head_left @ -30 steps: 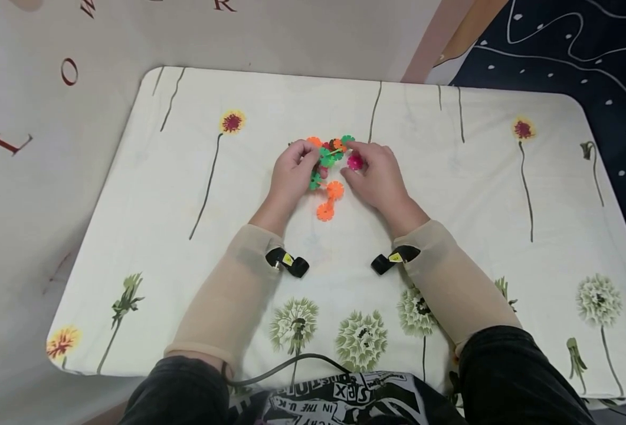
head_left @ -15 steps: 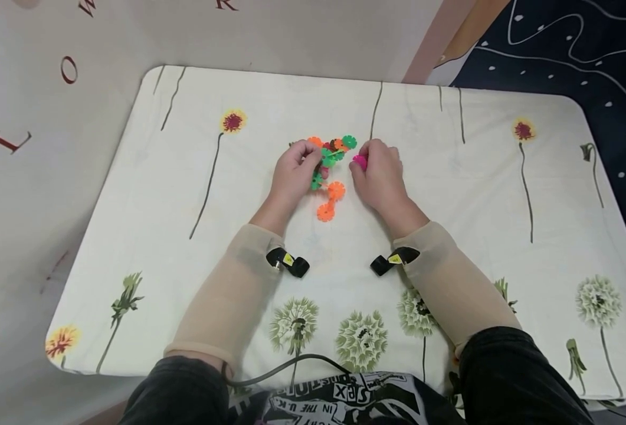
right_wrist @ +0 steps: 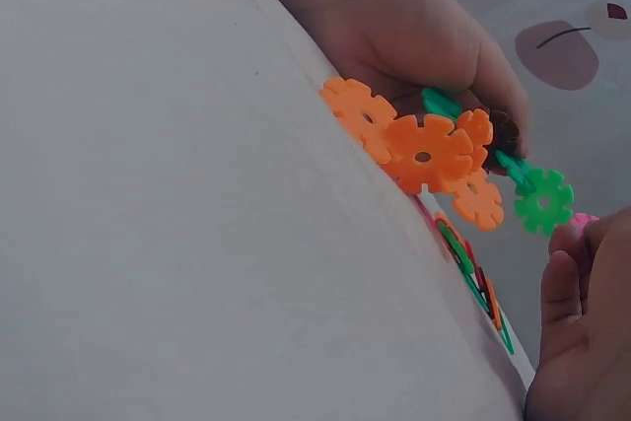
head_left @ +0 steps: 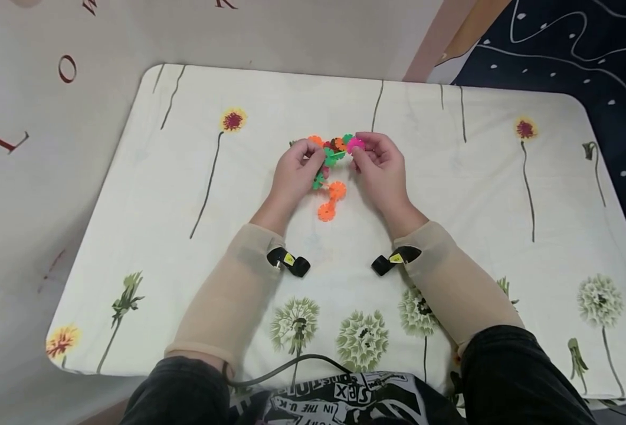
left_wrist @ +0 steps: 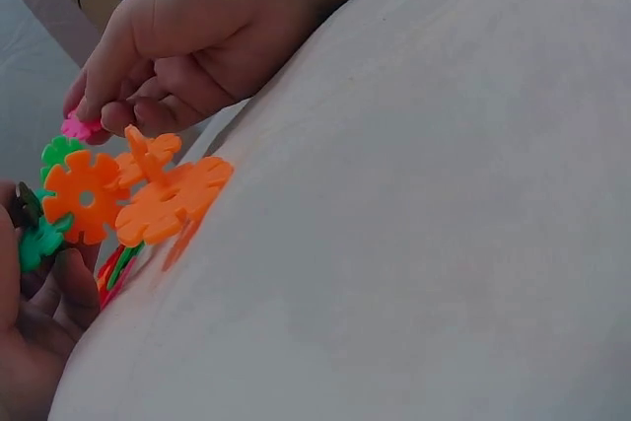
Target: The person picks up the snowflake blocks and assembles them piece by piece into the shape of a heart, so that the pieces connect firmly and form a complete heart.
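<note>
My left hand pinches a linked cluster of plastic snowflake discs; a green disc shows at its fingertips. Orange linked discs extend from the cluster toward the person, and stand up at several angles in the left wrist view. In my right hand, thumb and fingers pinch a pink snowflake disc. A lighter green disc of the cluster sits close beside the pink one in the right wrist view. My left fingers hide part of the cluster.
More loose discs in orange, green and red lie on the table behind the cluster. The white table has a flower-print cover. A wall stands along its far and left sides. A dark cable runs by the near edge.
My right hand first picks the pink disc off the table, draws it slightly right, then lifts it back left toward the cluster, turned face-on. The left hand stays almost still, keeping its grip.
</note>
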### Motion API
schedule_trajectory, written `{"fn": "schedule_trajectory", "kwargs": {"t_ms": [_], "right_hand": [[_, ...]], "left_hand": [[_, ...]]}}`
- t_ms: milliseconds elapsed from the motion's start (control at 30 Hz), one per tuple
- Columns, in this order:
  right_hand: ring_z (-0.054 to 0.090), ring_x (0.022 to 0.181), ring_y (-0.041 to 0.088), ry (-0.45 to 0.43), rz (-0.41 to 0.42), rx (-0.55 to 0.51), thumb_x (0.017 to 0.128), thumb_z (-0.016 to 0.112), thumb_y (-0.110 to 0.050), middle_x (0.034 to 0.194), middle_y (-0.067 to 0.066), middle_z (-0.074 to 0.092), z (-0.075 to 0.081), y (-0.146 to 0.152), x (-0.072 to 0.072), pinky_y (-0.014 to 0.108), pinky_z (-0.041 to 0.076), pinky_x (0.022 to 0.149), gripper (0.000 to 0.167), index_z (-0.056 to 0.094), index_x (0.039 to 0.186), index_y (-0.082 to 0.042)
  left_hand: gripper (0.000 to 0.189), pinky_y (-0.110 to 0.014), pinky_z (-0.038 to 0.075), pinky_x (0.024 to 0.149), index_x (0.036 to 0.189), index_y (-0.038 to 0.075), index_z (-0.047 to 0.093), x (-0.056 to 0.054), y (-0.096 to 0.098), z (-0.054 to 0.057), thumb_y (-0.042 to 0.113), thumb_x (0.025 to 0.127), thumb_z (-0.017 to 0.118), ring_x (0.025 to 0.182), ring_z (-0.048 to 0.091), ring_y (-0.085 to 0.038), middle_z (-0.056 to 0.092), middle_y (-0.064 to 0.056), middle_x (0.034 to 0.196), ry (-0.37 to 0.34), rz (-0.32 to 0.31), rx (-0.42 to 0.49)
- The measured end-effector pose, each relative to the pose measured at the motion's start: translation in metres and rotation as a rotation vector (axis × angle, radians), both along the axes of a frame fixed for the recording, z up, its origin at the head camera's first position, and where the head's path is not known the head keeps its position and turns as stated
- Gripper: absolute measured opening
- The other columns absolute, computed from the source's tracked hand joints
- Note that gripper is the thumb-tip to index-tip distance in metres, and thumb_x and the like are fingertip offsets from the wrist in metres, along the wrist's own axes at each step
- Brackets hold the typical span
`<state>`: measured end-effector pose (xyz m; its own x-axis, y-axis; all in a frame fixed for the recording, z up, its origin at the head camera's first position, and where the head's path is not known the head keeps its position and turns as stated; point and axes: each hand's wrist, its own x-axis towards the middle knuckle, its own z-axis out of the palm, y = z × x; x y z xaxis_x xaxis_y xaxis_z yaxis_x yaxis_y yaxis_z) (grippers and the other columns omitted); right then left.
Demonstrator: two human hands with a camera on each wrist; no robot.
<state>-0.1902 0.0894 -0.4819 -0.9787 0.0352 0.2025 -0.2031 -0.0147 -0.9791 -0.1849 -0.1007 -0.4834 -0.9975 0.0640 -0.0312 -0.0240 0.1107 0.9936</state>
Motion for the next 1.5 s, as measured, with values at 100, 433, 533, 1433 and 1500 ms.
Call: {"fn": "schedule_trajectory", "kwargs": {"t_ms": [100,433,533,1433,1500], "right_hand": [[0.066,0.073,0.02,-0.07,0.008,-0.042,0.103,0.069,-0.001,0.095,0.009,0.069,-0.0003,-0.0004,-0.0001,0.024,0.059,0.07,0.027,0.068,0.128,0.007],[0.07,0.07,0.018,-0.155,0.015,-0.032,0.103,0.073,-0.01,0.095,0.018,0.072,-0.0014,0.0016,-0.0012,0.026,0.061,0.066,0.028,0.069,0.127,0.003],[0.072,0.07,0.018,-0.181,0.015,-0.02,0.104,0.072,-0.012,0.096,0.02,0.073,-0.0001,0.0019,-0.0017,0.027,0.061,0.066,0.024,0.07,0.125,0.0],[0.07,0.061,0.015,-0.164,0.054,-0.106,0.099,0.075,-0.002,0.088,0.01,0.077,-0.0008,0.005,-0.0027,0.023,0.06,0.061,0.025,0.071,0.12,0.011],[0.07,0.061,0.014,-0.158,0.058,-0.11,0.099,0.075,-0.002,0.086,0.01,0.077,-0.0013,0.0045,-0.0026,0.023,0.059,0.06,0.025,0.071,0.12,0.011]], "left_hand": [[0.014,-0.028,0.051,0.061,0.105,0.01,0.063,0.0005,-0.0001,-0.0005,0.023,0.111,0.061,0.073,0.065,-0.023,0.065,-0.011,0.092,-0.004,-0.011,0.001],[0.013,-0.026,0.05,0.059,0.105,0.008,0.062,-0.0005,0.0002,-0.0029,0.02,0.111,0.061,0.071,0.065,-0.021,0.065,-0.012,0.092,0.016,-0.021,0.006],[0.013,-0.026,0.05,0.058,0.104,0.008,0.062,-0.0008,0.0006,-0.0024,0.019,0.11,0.062,0.071,0.065,-0.021,0.065,-0.013,0.092,0.012,-0.02,0.015],[0.015,-0.025,0.055,0.06,0.096,0.007,0.063,0.0003,0.0007,0.0009,0.017,0.108,0.067,0.071,0.07,-0.023,0.064,-0.012,0.089,-0.014,-0.006,0.035],[0.016,-0.025,0.055,0.061,0.097,0.008,0.063,0.0004,0.0002,0.0008,0.018,0.108,0.067,0.073,0.071,-0.023,0.063,-0.011,0.092,-0.018,-0.005,0.027]]}}
